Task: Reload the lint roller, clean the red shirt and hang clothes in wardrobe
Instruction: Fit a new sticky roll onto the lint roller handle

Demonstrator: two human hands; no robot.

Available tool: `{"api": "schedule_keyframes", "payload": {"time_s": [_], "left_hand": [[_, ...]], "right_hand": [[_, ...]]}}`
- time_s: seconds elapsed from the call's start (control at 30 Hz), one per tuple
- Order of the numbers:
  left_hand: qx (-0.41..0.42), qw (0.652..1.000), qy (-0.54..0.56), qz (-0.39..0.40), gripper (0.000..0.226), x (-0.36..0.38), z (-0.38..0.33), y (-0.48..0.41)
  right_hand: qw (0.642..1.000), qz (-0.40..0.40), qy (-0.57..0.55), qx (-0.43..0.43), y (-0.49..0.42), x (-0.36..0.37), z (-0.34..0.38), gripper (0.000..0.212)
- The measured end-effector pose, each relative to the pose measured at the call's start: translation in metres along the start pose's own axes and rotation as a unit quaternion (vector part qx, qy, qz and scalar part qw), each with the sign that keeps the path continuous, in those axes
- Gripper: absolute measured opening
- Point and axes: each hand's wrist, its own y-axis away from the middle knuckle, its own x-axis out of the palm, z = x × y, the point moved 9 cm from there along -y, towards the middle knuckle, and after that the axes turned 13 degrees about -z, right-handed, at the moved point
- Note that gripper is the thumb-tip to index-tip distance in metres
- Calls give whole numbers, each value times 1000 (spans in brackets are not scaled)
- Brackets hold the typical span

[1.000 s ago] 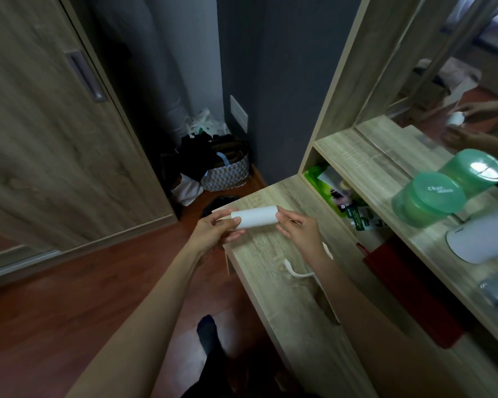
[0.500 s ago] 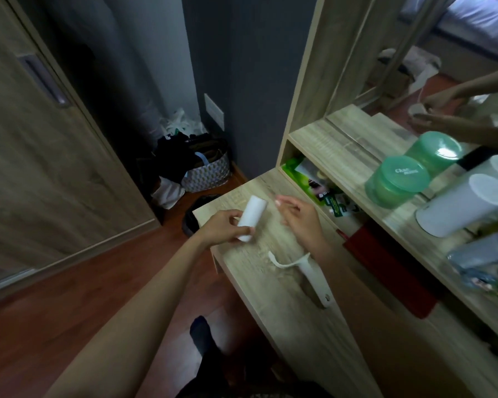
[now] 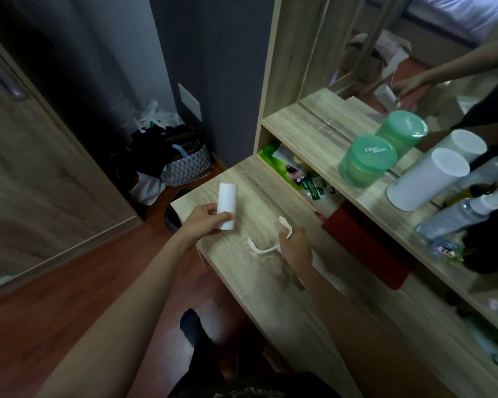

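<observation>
Left hand [image 3: 203, 222]: grip closed on the white lint refill roll [image 3: 227, 208], thumb and fingers pinching its lower end. Roll is near upright, tilted slightly, held just above the wooden surface [image 3: 270, 271] near its far left corner.

Right hand [image 3: 295, 249]: grip wrapped around the white lint roller frame [image 3: 266, 247], at the join of the curved arms and the handle. One arm tip pokes up past the fingers, the other curves left, low over the surface. Handle is mostly hidden under the hand and wrist; can't tell if it touches the surface. Frame is bare, and roll and frame are apart, with a gap between the hands.

Red shirt and hanging clothes: not identifiable here. A red flat item [image 3: 365, 248] sits in the open compartment under the shelf [image 3: 308, 130], right of the hands; can't tell what it is.

On the shelf: green lidded jar [image 3: 367, 160], white cylindrical container [image 3: 427, 179], clear spray bottle [image 3: 463, 215]. The mirror [image 3: 414, 53] behind doubles them and shows a reflected arm holding the roll. Green packets [image 3: 296, 173] fill the left end of the compartment.

Floor, left: patterned basket [image 3: 187, 165] stuffed with dark fabric against the grey wall, wooden wardrobe door [image 3: 41, 168] beside it. A dark-socked foot [image 3: 191, 326] is below the surface edge.
</observation>
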Motion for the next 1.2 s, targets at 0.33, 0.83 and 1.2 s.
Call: {"api": "schedule_keyframes", "payload": {"time_s": [0.33,0.83,1.2], "left_hand": [[-6,1000,30,5,44,-3,-4,14],[-17,988,154,20,62,-18,-20,42],[-12,990,131,47,61,-7,-23,50]], "right_hand": [[981,-41,-86,-168,21,-30,75,19],[946,29,-120,-299,40,-33,142,22],[944,39,-101,-313,44,-25,155,24]]}}
